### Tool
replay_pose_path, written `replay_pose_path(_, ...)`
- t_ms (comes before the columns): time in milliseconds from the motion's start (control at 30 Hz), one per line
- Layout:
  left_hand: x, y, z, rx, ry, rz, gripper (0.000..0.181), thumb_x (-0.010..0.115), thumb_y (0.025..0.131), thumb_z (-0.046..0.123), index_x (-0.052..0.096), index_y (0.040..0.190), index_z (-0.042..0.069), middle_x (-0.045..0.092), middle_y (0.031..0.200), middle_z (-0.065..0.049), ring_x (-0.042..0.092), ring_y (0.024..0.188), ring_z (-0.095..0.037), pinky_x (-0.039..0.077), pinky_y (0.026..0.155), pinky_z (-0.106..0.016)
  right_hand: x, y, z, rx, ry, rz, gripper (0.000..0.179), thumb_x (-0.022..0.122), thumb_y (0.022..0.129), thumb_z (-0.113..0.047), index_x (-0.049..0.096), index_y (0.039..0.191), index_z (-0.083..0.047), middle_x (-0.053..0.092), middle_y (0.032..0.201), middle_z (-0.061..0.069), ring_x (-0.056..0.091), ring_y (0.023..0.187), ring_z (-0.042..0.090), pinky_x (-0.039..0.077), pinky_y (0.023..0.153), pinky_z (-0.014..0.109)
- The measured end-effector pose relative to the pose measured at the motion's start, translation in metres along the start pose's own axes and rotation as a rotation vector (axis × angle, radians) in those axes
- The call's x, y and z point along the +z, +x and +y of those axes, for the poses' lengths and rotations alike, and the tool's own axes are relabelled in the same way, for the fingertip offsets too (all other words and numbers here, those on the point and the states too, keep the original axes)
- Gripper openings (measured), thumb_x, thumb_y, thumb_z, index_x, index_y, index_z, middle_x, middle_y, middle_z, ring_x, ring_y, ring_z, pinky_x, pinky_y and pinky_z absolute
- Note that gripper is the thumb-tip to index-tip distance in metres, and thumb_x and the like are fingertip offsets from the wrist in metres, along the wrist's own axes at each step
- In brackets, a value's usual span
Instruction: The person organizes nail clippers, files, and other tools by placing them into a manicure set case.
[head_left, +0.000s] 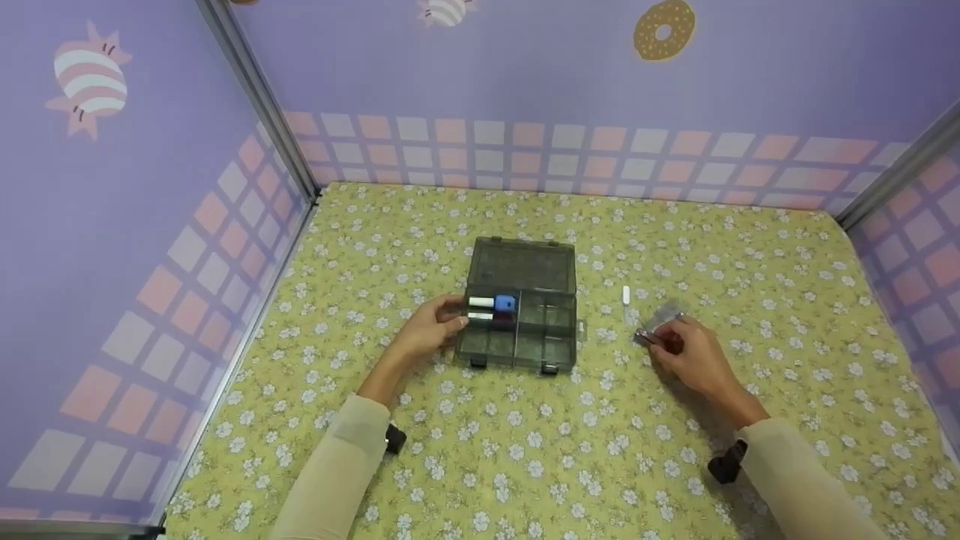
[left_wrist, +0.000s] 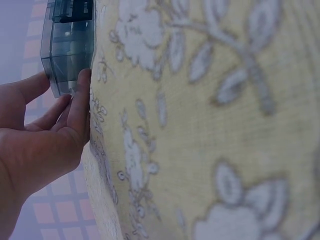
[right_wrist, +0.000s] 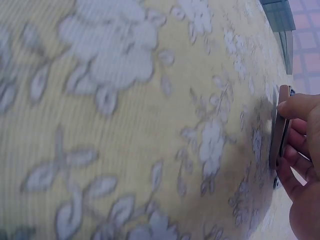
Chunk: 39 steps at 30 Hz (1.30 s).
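Note:
A dark see-through plastic compartment box (head_left: 546, 346) lies on the cloth, its lid (head_left: 523, 265) folded back. My left hand (head_left: 429, 328) holds the box's left side, thumb at the top rim and fingers along the wall, as the left wrist view also shows. In its upper left compartments lie a blue item (head_left: 505, 303) and white-ended pieces (head_left: 481, 302). To the right, my right hand (head_left: 694, 352) pinches a slim, bar-shaped metallic piece (right_wrist: 279, 131) between thumb and fingers, close over the cloth. Its exact kind I cannot tell.
A small white stick (head_left: 626, 295) with a clear lower part lies between the box and my right hand. Just beyond that hand is a clear plastic piece (head_left: 663, 315). Flowered cloth (head_left: 517, 450) covers the table, with purple panels (head_left: 525, 67) around it.

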<state>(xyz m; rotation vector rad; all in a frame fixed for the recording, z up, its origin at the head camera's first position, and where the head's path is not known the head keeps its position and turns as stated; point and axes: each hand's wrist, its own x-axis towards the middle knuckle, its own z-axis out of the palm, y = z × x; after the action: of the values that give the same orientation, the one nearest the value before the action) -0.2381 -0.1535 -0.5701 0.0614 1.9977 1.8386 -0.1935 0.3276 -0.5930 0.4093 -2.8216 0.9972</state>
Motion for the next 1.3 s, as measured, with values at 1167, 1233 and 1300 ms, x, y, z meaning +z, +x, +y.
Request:
replay_pose_path(1167, 0.002, 0.000, 0.003, -0.021, 0.057, 0.034, 0.052, 0.064, 0.108, 0.014, 0.047, 0.158, 0.009, 0.057, 0.150, -0.013, 0.064, 0.126, -0.028, 0.057, 0.096, -0.044, 0.052, 0.089, -0.113, -0.168, 0.172, -0.068, 0.011, 0.075, 0.099, -0.008, 0.074, 0.110, -0.006, 0.070, 0.100, 0.008, 0.067, 0.084, 0.020, 0.058, 0.074, 0.041)
replay_pose_path(1233, 0.003, 0.000, 0.002, -0.028, 0.039, 0.038, 0.051, 0.064, 0.108, 0.013, 0.048, 0.157, 0.009, 0.059, 0.148, -0.013, 0.065, 0.124, -0.028, 0.057, 0.096, -0.044, 0.057, 0.091, -0.116, -0.170, 0.179, -0.070, 0.011, 0.076, 0.099, -0.008, 0.074, 0.110, -0.006, 0.070, 0.099, 0.007, 0.066, 0.083, 0.020, 0.057, 0.072, 0.040)
replay_pose_path(1300, 0.003, 0.000, 0.002, -0.031, 0.031, 0.038, 0.051, 0.064, 0.108, 0.013, 0.049, 0.156, 0.009, 0.060, 0.147, -0.012, 0.065, 0.124, -0.027, 0.057, 0.096, -0.043, 0.062, 0.094, -0.117, -0.172, 0.184, -0.071, 0.011, 0.076, 0.099, -0.008, 0.074, 0.110, -0.006, 0.070, 0.098, 0.007, 0.064, 0.081, 0.019, 0.055, 0.071, 0.039)
